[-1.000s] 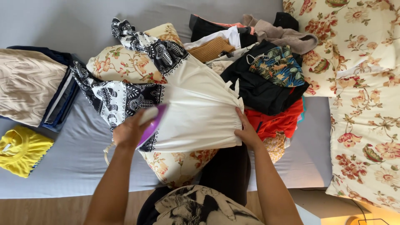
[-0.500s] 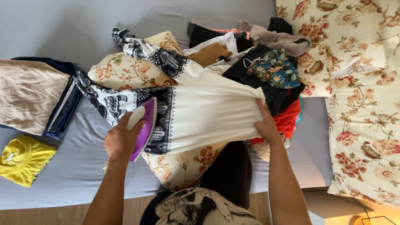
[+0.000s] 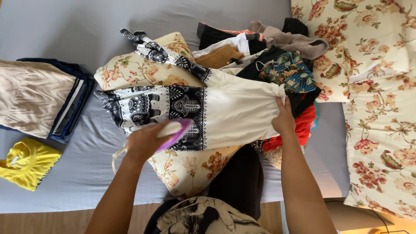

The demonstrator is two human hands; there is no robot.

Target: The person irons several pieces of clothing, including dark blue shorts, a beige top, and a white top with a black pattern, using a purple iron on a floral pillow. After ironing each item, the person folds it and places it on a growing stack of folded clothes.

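Garment (image 3: pixel 234 108) long axis left-right, patterned hem left; iron (image 3: pixel 175 132) atop.

No packages, signs or screens anywhere. Only one small white label (image 3: pixel 15 160), sewn inside the neck of the yellow shirt (image 3: pixel 27 164), lower left of the frame.

The garment (image 3: pixel 225 110) lies spread across the pillow (image 3: pixel 143 71) on the bed (image 3: pixel 65 26). My left grip (image 3: pixel 145 141) presses an iron (image 3: pixel 175 132) on its left part; my right grip (image 3: pixel 284 121) pinches its right edge. Behind lies a clothes heap (image 3: pixel 277 65); far left, a folded stack (image 3: pixel 39 99), a T-shirt (image 3: pixel 26 162) before it.
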